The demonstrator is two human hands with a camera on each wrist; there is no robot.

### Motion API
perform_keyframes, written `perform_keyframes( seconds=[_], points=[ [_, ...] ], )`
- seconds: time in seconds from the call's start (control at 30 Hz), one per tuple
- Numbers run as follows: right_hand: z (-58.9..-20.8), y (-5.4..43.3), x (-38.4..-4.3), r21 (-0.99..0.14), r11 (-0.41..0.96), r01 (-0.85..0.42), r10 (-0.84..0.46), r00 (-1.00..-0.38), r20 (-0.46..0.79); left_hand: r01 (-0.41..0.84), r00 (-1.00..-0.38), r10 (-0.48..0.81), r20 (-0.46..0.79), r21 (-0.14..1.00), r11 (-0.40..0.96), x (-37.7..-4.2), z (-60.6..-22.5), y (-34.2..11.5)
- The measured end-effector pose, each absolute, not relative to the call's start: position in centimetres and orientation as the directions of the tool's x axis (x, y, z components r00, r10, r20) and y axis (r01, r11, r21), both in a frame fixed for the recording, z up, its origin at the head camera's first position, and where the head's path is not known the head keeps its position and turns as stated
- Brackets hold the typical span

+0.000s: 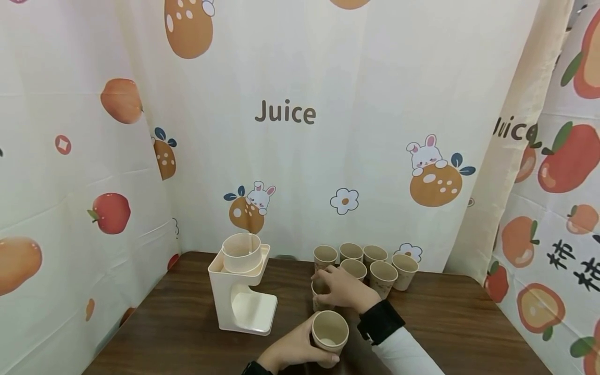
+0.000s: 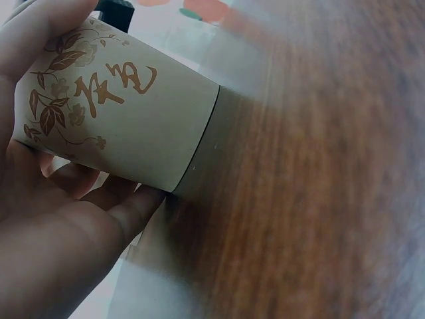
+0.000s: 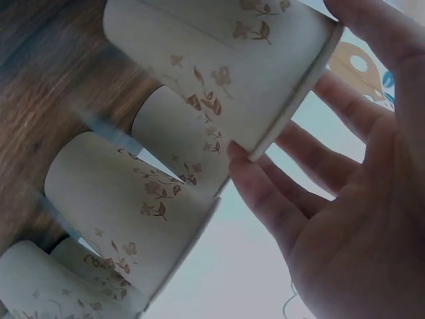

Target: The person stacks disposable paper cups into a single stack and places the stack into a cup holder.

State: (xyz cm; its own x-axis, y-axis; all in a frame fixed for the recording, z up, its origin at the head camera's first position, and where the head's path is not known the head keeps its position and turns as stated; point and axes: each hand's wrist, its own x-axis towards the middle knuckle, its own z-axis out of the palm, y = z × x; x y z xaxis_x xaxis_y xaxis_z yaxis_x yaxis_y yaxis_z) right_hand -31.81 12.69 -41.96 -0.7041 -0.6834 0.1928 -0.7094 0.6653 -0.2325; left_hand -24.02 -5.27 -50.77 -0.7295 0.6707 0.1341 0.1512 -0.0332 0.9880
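My left hand (image 1: 295,344) grips a beige paper cup (image 1: 323,341) near the front of the table, its opening facing up. In the left wrist view, brown flowers and lettering mark the side of this cup (image 2: 126,100), with my thumb on one side and fingers round the other. Just behind it, my right hand (image 1: 346,289) holds a second paper cup by its rim. In the right wrist view, the thumb and fingertips sit on opposite sides of that cup's rim (image 3: 212,66). Part of it is hidden by the right hand in the head view.
Several more paper cups (image 1: 383,278) stand grouped at the back, beyond my right hand. Left of the hands is a white stand-like device (image 1: 222,302) with a round container (image 1: 242,252) on top. A printed curtain (image 1: 300,172) hangs behind the brown wooden table (image 1: 178,333).
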Motion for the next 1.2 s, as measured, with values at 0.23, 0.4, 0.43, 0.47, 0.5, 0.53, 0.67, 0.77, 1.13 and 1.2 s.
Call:
perform_keyframes(
  seconds=[0.23, 0.4, 0.43, 0.47, 0.5, 0.53, 0.67, 0.77, 1.13, 1.2],
  points=[
    [-42.0, 13.5, -31.1, -0.297, 0.636, -0.713, -0.685, -0.698, 0.210, 0.168, -0.731, 0.665, 0.151, 0.985, -0.038, -24.0, -50.7, -5.2],
    [-42.4, 13.9, -30.8, -0.276, 0.627, -0.729, -0.683, -0.684, 0.255, 0.185, -0.729, 0.664, 0.168, 0.982, -0.046, -24.0, -50.8, -5.2],
    [-42.5, 14.0, -30.8, -0.274, 0.628, -0.728, -0.681, -0.685, 0.260, 0.187, -0.728, 0.664, 0.170, 0.981, -0.046, -24.0, -50.8, -5.2],
    [-42.5, 14.0, -30.7, -0.271, 0.630, -0.727, -0.678, -0.686, 0.265, 0.189, -0.728, 0.664, 0.172, 0.981, -0.047, -24.0, -50.8, -5.2],
    [-42.5, 14.0, -30.6, -0.279, 0.636, -0.720, -0.671, -0.694, 0.262, 0.188, -0.728, 0.664, 0.173, 0.981, -0.049, -24.0, -50.8, -5.2],
    [-42.5, 14.0, -30.6, -0.278, 0.638, -0.718, -0.668, -0.696, 0.265, 0.189, -0.727, 0.664, 0.175, 0.981, -0.051, -24.0, -50.8, -5.2],
    [-42.6, 14.2, -30.2, -0.280, 0.653, -0.703, -0.652, -0.711, 0.264, 0.189, -0.723, 0.667, 0.178, 0.980, -0.057, -24.0, -50.8, -5.2],
    [-42.6, 14.4, -29.9, -0.286, 0.656, -0.699, -0.639, -0.715, 0.283, 0.182, -0.723, 0.670, 0.170, 0.982, -0.052, -24.0, -50.7, -5.2],
    [-42.4, 15.2, -29.1, -0.256, 0.676, -0.691, -0.576, -0.712, 0.402, 0.172, -0.736, 0.659, 0.157, 0.984, -0.042, -24.0, -50.7, -5.1],
    [-42.0, 15.3, -28.8, -0.258, 0.686, -0.680, -0.561, -0.721, 0.407, 0.175, -0.741, 0.653, 0.156, 0.984, -0.036, -24.0, -50.8, -5.1]
  ],
)
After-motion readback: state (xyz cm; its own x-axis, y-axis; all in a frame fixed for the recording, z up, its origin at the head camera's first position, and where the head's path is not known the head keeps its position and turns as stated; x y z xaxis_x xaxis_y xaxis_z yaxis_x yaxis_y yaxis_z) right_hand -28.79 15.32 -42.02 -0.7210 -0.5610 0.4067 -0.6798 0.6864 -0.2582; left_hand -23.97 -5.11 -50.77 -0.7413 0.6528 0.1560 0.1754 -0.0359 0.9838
